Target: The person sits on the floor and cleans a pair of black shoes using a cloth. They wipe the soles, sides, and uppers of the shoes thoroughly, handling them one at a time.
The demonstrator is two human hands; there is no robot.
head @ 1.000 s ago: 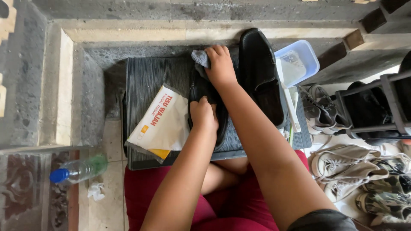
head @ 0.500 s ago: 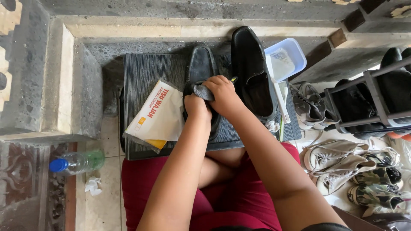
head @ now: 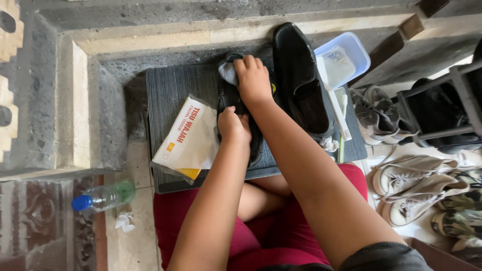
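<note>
Two bare forearms reach from six o'clock over a red-clad lap to a black shoe (head: pixel 236 108) lying on a dark ribbed mat (head: pixel 173 90). At twelve o'clock on the shoe, the right hand (head: pixel 253 80) presses a pale cloth (head: pixel 228 73) to the toe, fingers curled together over it. At the shoe's six o'clock end, the left hand (head: pixel 233 125) grips the heel; its fingers wrap out of sight, so their spread cannot be told. Much of the shoe hides beneath both hands. At three o'clock lies a second black shoe (head: pixel 298 75).
</note>
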